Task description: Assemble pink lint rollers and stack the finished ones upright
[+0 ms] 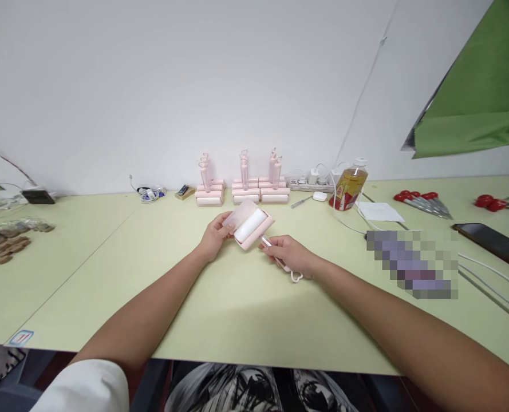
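A pink lint roller [251, 226] with a white roll is held between my two hands above the middle of the table. My left hand [214, 234] is closed on its translucent pink cover, which stands open beside the roll. Around the handle, which ends in a heart-shaped loop [296, 277], the fingers of my right hand [291, 254] are wrapped. The roller is tilted, its head toward the upper left and its handle toward the lower right. Behind it, several similar lint rollers [260, 195] stand in rows against the wall, handles up.
On the right are a drink bottle [349, 186], a white paper [381, 212], red-handled pliers [421, 201], a phone [494, 243] and white cables. A power strip [310, 186] lies by the wall near a screwdriver [300, 202]. Brown pieces [8, 249] are at the far left.
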`<action>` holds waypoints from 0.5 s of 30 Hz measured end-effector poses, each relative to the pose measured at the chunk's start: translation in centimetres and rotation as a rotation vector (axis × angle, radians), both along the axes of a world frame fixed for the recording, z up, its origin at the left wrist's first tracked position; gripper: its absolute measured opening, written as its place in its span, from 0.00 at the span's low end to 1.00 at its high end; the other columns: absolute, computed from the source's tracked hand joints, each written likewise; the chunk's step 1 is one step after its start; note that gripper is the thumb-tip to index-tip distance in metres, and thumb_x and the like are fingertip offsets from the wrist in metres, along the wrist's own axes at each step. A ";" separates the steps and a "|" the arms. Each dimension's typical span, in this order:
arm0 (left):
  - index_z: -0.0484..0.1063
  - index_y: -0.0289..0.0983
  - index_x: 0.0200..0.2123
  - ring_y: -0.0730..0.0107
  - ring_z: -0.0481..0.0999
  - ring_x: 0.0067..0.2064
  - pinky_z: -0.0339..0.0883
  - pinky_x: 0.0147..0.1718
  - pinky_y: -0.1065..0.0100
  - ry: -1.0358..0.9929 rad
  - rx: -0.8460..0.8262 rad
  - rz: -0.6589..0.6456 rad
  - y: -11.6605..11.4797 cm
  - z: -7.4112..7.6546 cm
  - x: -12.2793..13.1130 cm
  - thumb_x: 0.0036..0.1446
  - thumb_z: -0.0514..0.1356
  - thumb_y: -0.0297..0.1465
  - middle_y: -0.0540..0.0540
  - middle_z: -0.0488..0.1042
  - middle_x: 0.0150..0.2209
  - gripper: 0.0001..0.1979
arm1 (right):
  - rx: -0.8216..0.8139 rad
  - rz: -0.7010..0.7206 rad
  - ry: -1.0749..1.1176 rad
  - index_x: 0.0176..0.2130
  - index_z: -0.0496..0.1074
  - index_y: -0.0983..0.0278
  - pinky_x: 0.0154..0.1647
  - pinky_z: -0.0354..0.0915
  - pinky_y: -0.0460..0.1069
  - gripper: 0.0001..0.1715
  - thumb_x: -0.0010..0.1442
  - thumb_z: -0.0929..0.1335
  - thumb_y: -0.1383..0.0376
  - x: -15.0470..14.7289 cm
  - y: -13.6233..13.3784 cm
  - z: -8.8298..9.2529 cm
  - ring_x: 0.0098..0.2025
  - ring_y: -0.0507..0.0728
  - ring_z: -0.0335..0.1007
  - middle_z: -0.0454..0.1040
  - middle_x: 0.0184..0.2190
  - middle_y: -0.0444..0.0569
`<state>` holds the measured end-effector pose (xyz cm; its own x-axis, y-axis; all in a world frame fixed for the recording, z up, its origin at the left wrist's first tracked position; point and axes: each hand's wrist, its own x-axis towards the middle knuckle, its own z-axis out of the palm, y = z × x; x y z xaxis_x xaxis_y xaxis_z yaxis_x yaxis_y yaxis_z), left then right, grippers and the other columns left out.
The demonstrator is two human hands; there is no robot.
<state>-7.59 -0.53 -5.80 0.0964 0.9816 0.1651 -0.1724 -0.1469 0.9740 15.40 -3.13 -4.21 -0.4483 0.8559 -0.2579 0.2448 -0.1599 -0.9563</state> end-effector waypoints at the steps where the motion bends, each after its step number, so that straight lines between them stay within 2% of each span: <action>1: 0.69 0.38 0.52 0.68 0.73 0.39 0.68 0.37 0.67 0.005 0.002 -0.007 -0.1 0.0 0.1 0.47 0.67 0.43 0.44 0.74 0.47 0.29 | -0.004 0.001 0.002 0.36 0.72 0.65 0.13 0.45 0.42 0.11 0.54 0.69 0.61 0.0 0.0 0.0 0.15 0.45 0.50 0.65 0.19 0.38; 7: 0.67 0.38 0.54 0.68 0.72 0.41 0.68 0.37 0.68 0.015 0.017 -0.056 -0.3 -0.1 0.2 0.48 0.67 0.42 0.43 0.72 0.51 0.31 | -0.052 0.007 0.071 0.34 0.73 0.65 0.13 0.45 0.42 0.12 0.52 0.70 0.59 0.2 0.2 0.1 0.14 0.45 0.52 0.66 0.18 0.38; 12: 0.68 0.39 0.54 0.65 0.73 0.43 0.68 0.39 0.66 0.071 0.020 -0.050 -0.4 0.0 0.1 0.47 0.67 0.44 0.42 0.72 0.51 0.32 | -0.116 0.022 0.134 0.37 0.74 0.67 0.13 0.47 0.42 0.15 0.51 0.70 0.60 0.5 0.4 0.2 0.13 0.45 0.54 0.66 0.16 0.39; 15: 0.68 0.39 0.54 0.65 0.73 0.41 0.68 0.37 0.67 0.062 0.004 -0.070 -0.6 0.1 0.2 0.47 0.67 0.44 0.42 0.73 0.49 0.32 | -0.123 0.037 0.169 0.36 0.74 0.68 0.12 0.47 0.42 0.15 0.50 0.70 0.60 0.7 0.4 0.2 0.13 0.45 0.54 0.66 0.15 0.39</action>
<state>-7.40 -1.11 -5.69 0.1750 0.9714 0.1606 -0.1217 -0.1405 0.9826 16.05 -2.70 -4.02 -0.5244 0.8049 -0.2779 0.0902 -0.2721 -0.9580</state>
